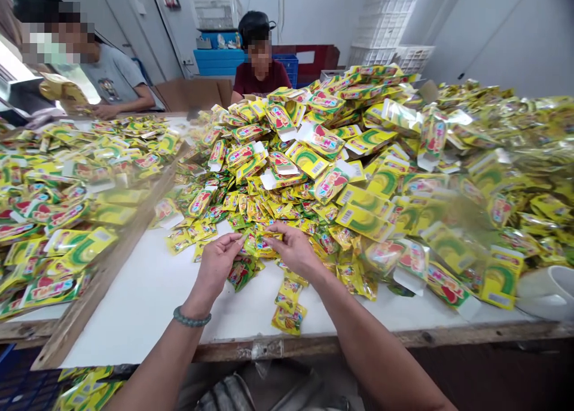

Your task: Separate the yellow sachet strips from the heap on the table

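Note:
Over the front of the white table, my left hand (pixel 219 258) pinches the left edge of a small yellow-green sachet (pixel 255 244). My right hand (pixel 292 249) grips the same sachet at its right side, fingertips closed. Just below my left hand lies a darker green sachet (pixel 242 272). A short strip of joined yellow sachets (pixel 289 303) rests on the table below my right hand. Behind both hands rises a big heap of small yellow cardboard boxes (pixel 309 154), several with open flaps, and loose sachets.
A wooden strip (pixel 116 261) divides off another pile of boxes (pixel 58 237) on the left. A white round container (pixel 547 291) lies at the right edge. One person (pixel 121 76) works at the left, another (pixel 260 70) sits behind the heap. White crates (pixel 385 16) stand at the back.

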A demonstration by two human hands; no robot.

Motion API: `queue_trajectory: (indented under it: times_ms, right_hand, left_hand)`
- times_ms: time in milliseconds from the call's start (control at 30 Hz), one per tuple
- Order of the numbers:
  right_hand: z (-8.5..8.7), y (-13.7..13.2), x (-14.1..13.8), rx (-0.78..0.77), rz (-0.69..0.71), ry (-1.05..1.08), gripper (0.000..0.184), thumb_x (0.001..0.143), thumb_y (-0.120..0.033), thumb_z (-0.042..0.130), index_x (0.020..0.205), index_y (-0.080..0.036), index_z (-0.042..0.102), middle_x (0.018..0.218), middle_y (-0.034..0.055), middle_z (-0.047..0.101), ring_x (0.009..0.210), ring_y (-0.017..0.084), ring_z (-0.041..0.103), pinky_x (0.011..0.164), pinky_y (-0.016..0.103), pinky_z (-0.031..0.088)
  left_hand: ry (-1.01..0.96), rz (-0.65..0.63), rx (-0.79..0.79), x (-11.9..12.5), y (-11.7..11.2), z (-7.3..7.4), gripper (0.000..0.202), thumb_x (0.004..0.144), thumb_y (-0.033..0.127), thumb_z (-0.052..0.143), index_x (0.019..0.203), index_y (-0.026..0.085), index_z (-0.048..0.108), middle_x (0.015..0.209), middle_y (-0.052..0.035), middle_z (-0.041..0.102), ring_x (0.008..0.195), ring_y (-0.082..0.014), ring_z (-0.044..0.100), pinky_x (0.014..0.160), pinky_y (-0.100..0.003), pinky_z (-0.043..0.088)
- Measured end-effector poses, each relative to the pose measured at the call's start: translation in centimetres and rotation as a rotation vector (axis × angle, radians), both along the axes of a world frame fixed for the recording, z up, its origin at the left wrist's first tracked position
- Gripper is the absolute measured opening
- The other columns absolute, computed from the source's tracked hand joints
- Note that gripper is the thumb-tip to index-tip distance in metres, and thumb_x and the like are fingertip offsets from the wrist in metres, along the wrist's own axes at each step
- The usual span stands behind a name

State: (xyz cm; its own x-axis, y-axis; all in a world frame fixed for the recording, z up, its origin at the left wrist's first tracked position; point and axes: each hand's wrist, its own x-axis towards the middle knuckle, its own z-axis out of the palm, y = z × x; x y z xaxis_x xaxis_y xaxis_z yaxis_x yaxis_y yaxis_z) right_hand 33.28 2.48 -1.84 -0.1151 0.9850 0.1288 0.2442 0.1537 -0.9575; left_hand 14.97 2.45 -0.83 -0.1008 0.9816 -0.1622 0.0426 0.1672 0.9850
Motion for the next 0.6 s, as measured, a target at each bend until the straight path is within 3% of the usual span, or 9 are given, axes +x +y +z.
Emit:
queue_trajectory:
  times_ms: [100,167,300,467,600]
  right_hand:
    - [0.5,-0.3,0.0,0.021,0.077,-0.047,0.018,0.085,-0.033,0.059,0.094,-0.02,0.067,0.079,-0.0012,0.062,0.068,0.013,0.051,0.063,0.023,0.04]
    - [0.9,-0.5,0.0,0.014,0.1,-0.116,0.017,0.084,-0.032,0.061,0.097,-0.021,0.065,0.069,-0.0043,0.054,0.061,0.012,0.045,0.059,0.022,0.035]
    - [1.4,-0.8,0.1,0.008,0.102,-0.222,0.023,0.083,-0.029,0.062,0.105,-0.022,0.06,0.059,-0.0082,0.038,0.056,0.012,0.038,0.055,0.022,0.029]
    - [1.0,-0.6,0.2,0.019,0.07,-0.237,0.026,0.082,-0.024,0.062,0.108,-0.022,0.057,0.067,-0.0061,0.044,0.063,0.013,0.043,0.061,0.024,0.034]
    - [0.9,-0.3,0.1,-0.076,-0.01,0.029,0.035,0.084,-0.031,0.062,0.116,-0.021,0.053,0.091,0.0009,0.057,0.072,0.013,0.053,0.066,0.025,0.044]
  left_hand:
    - [0.151,-0.033,0.077,0.3,-0.1,-0.3,0.038,0.058,0.047,0.08,0.079,0.016,0.075,0.066,-0.0012,0.071,0.059,-0.0151,0.061,0.057,-0.025,0.049]
    - [0.174,-0.109,0.025,0.4,-0.1,-0.1,0.037,0.06,0.047,0.078,0.081,0.016,0.075,0.058,0.0011,0.067,0.049,-0.0128,0.055,0.048,-0.024,0.044]
    - [0.01,-0.237,-0.083,0.5,-0.2,0.3,0.041,0.064,0.052,0.076,0.083,0.016,0.075,0.062,0.0004,0.066,0.044,-0.0099,0.049,0.042,-0.022,0.04]
    - [-0.148,-0.268,-0.152,0.5,-0.1,0.1,0.047,0.054,0.037,0.09,0.093,0.017,0.074,0.072,-0.0015,0.071,0.057,-0.0112,0.059,0.052,-0.02,0.045]
    - [-0.213,-0.205,-0.173,0.6,0.5,0.3,0.048,0.047,0.033,0.092,0.087,0.017,0.073,0.068,-0.0003,0.071,0.059,-0.0136,0.062,0.057,-0.023,0.049]
